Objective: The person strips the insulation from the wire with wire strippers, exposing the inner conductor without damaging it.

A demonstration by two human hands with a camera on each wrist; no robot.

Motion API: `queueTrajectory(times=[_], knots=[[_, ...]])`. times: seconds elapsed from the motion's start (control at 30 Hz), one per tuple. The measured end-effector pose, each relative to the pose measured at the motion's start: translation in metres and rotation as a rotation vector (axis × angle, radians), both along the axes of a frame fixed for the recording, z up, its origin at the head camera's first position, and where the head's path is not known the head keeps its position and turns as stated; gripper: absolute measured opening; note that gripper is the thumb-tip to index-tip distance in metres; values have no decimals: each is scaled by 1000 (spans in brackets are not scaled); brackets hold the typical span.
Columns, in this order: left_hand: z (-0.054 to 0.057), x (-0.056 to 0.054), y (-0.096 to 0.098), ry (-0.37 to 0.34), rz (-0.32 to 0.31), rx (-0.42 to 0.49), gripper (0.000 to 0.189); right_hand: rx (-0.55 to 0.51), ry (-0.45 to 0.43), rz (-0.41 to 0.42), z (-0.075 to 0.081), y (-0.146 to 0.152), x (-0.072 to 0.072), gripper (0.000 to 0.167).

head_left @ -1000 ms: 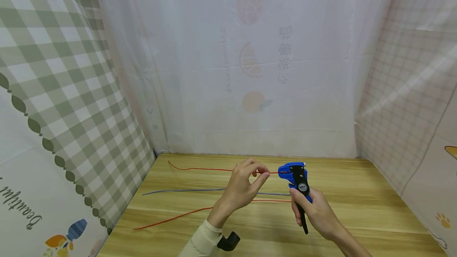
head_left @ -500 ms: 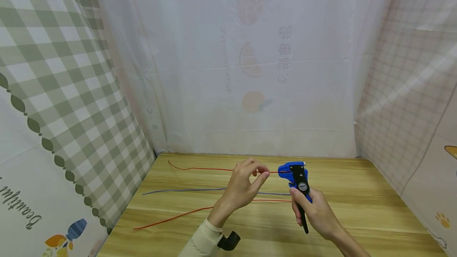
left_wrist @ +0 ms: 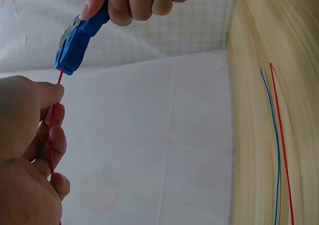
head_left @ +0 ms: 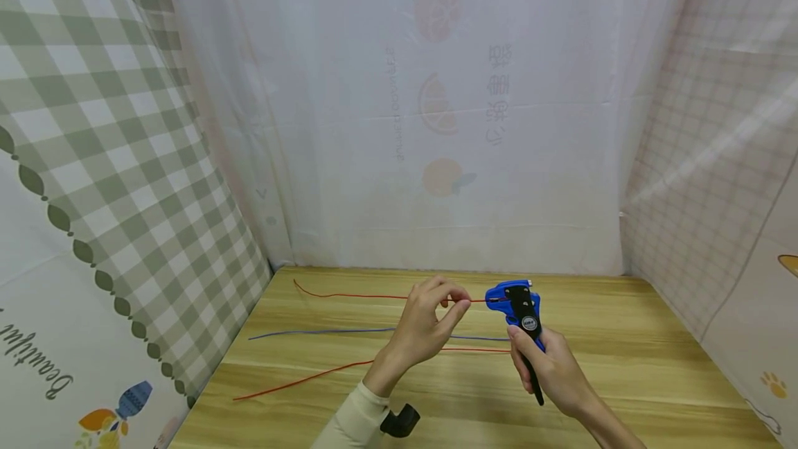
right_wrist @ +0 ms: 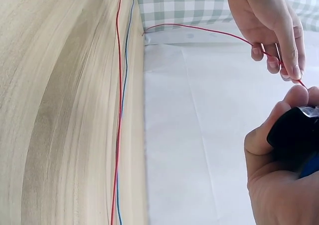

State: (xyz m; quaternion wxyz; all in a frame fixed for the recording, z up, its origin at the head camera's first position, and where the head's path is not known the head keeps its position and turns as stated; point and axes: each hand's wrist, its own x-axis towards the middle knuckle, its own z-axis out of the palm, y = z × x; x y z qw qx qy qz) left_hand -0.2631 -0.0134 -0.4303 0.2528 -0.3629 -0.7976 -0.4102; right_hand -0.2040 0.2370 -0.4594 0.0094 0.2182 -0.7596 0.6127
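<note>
My left hand [head_left: 427, 321] pinches a red wire [head_left: 355, 295] between thumb and fingertips, close to its right end. That end runs into the nose of a blue and black wire stripper [head_left: 517, 303], which my right hand [head_left: 551, 369] grips by its handles. In the left wrist view the red wire [left_wrist: 51, 150] passes along the fingers of my left hand [left_wrist: 30, 140] and enters the blue jaws of the wire stripper [left_wrist: 75, 48]. The right wrist view shows the wire's free length [right_wrist: 199, 28] trailing off behind the left hand.
A blue wire [head_left: 312, 332] and a second red wire [head_left: 299, 383] lie on the wooden table [head_left: 592, 380], partly behind the left forearm. A black device [head_left: 401, 421] is at the left wrist. Cloth curtains [head_left: 499, 192] enclose the back and both sides.
The wire stripper's handle end has swung slightly right and up in my right hand, and its head has tilted a little. The left hand and red wire stay in place.
</note>
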Motion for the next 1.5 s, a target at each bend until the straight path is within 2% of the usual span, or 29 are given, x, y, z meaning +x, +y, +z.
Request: queueTrajectory(times=[0.43, 0.77, 1.0, 1.5], knots=[[1, 1, -1, -26, 0, 5, 7, -18, 13, 43, -1, 1, 0, 42], [2, 1, -1, -20, -1, -2, 7, -33, 24, 64, -2, 2, 0, 41], [1, 0, -1, -3, 2, -5, 7, -34, 19, 57, -3, 2, 0, 40], [2, 0, -3, -11, -10, 1, 7, -43, 25, 63, -3, 3, -1, 39]])
